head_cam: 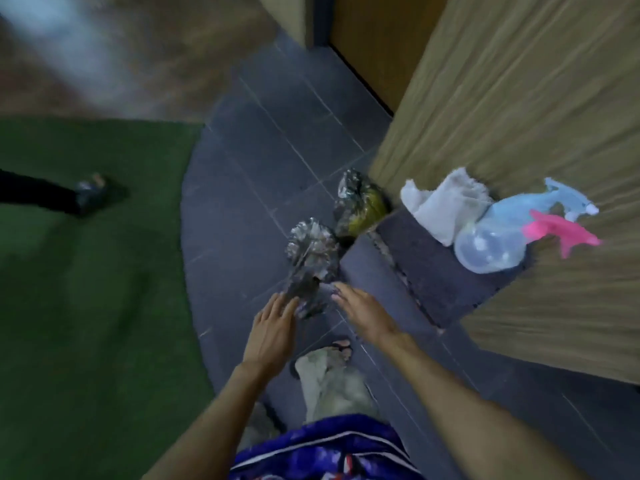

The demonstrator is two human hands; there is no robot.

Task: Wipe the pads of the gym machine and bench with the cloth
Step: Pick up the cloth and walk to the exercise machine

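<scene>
dark grey tiled floor [277, 140], blurred by camera movement; entries run near to far, each placed relative to the white cloth.

- blue patterned garment [322, 448] and pale trouser leg [332, 386], nearest the camera, well below and left of the cloth.
- left hand [273, 327], fingers straight and loose, holding nothing; well left of and below the cloth.
- right hand [363, 313], fingers extended, palm down, holding nothing; nearer the cloth than the left but still apart from it.
- two crinkled foil-like bundles [311, 258], on the floor just beyond the fingertips; whether either hand touches them cannot be told. the farther one shows yellow and sits left of the cloth.
- dark mat [426, 265], directly below the cloth.
- white cloth [443, 202], crumpled, lying where the mat meets the wood-grain panel [519, 109]; not yet picked up.
- two clear spray bottles, pink trigger [557, 233] and blue trigger [568, 199], just right of the cloth, touching it.
- green turf [86, 254], far left of the cloth, with another person's dark leg and shoe [93, 194] on it.

no gym machine or bench pad in view.

handling note (judgement): the step in hand is fetching the cloth. reach the right hand up and right past the bundles, take the cloth by its bulk so it lifts clear of the bottles without tipping them, and bring a bottle along if spray is wanted.
</scene>
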